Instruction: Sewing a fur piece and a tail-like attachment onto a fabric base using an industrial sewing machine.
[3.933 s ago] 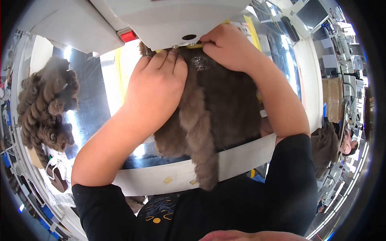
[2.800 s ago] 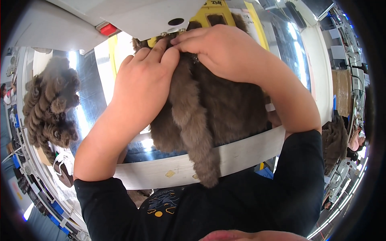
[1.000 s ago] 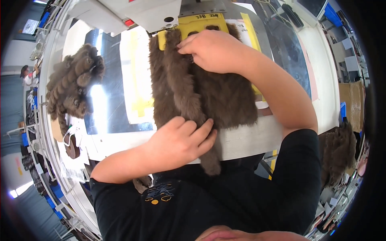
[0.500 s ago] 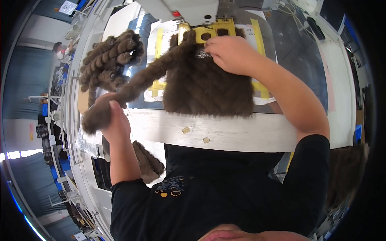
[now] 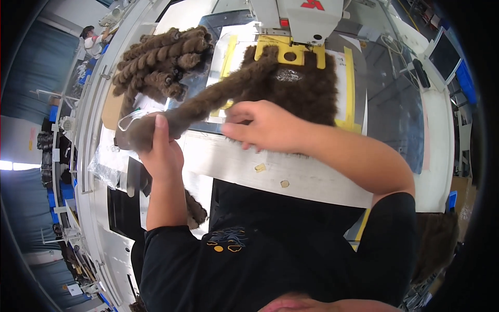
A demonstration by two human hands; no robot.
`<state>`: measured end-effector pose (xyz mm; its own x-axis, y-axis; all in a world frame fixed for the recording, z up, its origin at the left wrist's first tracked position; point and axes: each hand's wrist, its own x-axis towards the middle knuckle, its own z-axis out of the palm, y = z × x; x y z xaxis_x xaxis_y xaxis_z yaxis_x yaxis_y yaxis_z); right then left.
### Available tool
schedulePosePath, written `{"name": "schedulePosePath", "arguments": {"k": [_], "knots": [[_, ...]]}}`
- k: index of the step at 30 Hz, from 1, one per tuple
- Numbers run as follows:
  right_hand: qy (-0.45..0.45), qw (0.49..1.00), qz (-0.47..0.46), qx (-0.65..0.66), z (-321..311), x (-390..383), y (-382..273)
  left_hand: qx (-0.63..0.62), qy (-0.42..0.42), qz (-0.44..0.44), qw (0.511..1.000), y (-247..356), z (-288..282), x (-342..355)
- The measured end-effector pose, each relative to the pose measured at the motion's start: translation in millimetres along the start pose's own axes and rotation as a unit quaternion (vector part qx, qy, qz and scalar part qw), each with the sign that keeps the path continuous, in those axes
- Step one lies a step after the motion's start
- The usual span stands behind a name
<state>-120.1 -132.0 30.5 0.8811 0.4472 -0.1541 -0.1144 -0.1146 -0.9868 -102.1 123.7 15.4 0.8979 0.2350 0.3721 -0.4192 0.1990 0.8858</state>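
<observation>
My left hand [image 5: 162, 153] grips the end of a long brown fur strip [image 5: 202, 104], which runs up diagonally to the yellow plate [image 5: 291, 56] under the white sewing machine head [image 5: 311, 23]. A brown fur panel [image 5: 301, 93] lies beneath the plate, with a shiny patch near its top. My right hand [image 5: 254, 125] hovers over or touches the panel's lower left edge, below the strip, its fingers loosely bent and apart with nothing visible in them.
A pile of fur rolls [image 5: 158, 60] lies back left beside a white cord [image 5: 126, 122] and clear plastic [image 5: 104, 169]. The pale table edge [image 5: 312, 171] crosses before me. At right are a monitor [image 5: 442, 54] and blue bins [image 5: 465, 83]. Another person [image 5: 93, 44] works far left.
My left hand has swung the strip's free end out to the left. My right hand has left the yellow plate and moved down and leftward toward the panel's lower edge.
</observation>
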Motion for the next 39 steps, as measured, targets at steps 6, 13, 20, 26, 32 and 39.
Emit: {"name": "schedulePosePath", "arguments": {"k": [6, 13, 20, 26, 32, 39], "knots": [[-0.023, 0.999, 0.017, 0.044, 18.3, -5.5, -2.9, 0.006, -0.045, 0.013, 0.999, 3.5, 6.2, -9.1], [0.100, 0.978, -0.105, -0.146, -18.5, -55.7, 13.0, 0.024, 0.018, -0.029, 0.999, 5.5, 10.3, -7.9], [0.306, 0.929, -0.201, -0.048, -82.0, -129.2, 21.1, -0.080, 0.107, -0.124, 0.983, -16.0, -12.7, 9.0], [0.506, 0.827, -0.106, -0.220, -197.2, -197.1, 42.7, -0.144, 0.065, -0.154, 0.975, -18.9, -18.2, 9.8], [0.447, 0.764, 0.019, -0.465, -125.4, -134.2, 2.8, -0.146, 0.042, -0.091, 0.984, -15.6, -14.1, 0.4], [0.096, 0.988, 0.067, 0.100, -13.1, 9.2, 21.2, -0.154, 0.027, -0.092, 0.983, -2.4, 9.7, -12.0]]}}
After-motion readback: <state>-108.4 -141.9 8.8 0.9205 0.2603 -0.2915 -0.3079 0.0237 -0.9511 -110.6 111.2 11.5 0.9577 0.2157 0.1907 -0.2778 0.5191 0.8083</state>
